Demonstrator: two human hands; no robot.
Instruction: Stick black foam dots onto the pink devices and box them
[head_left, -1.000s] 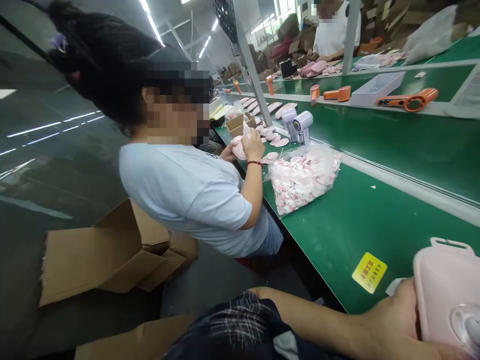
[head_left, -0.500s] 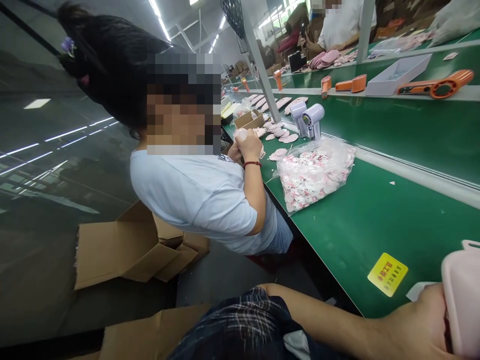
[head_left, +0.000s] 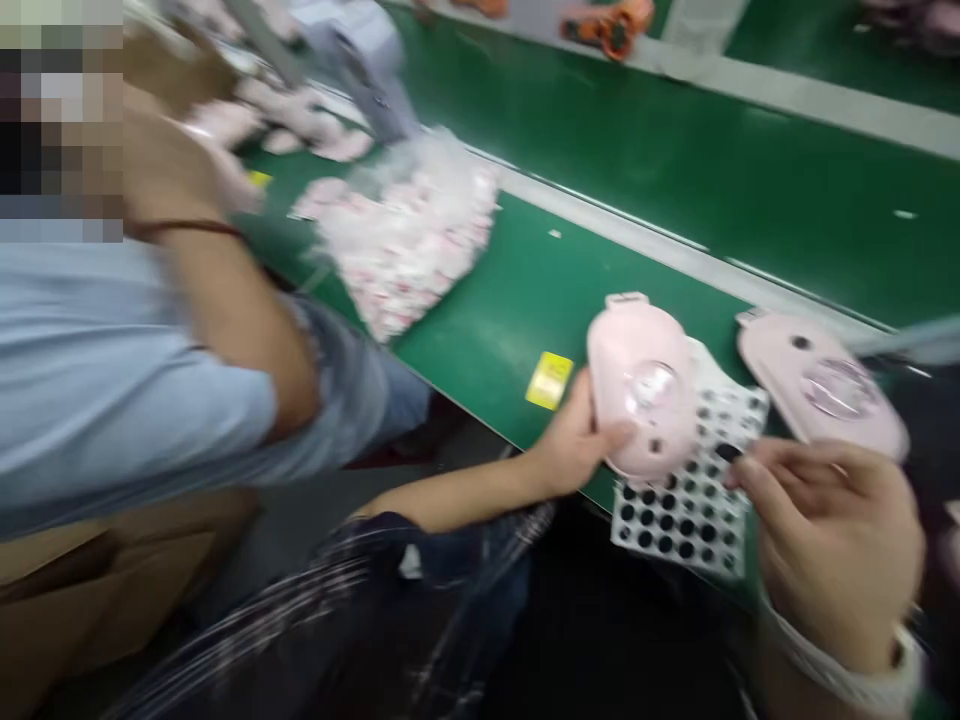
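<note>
My left hand grips a pale pink oval plastic casing with a small loop at its top, a clear round window and a small dark hole. Partly behind the casing is a white sheet of black round stickers; I cannot tell whether the left hand holds it too. Thumb and finger of my right hand are pinched on a black round sticker, just over the sheet's right side. A second pink casing lies on the green table beyond the right hand.
A yellow card lies on the green table beside my left hand. Farther off is a clear bag of small white and pink pieces. At the left sits a co-worker, whose arm reaches over the table edge. Cardboard boxes stand below.
The view has swung right and down onto my hands. My right hand, the sticker sheet and the second casing are now in view. The left hand still holds a pink casing.
</note>
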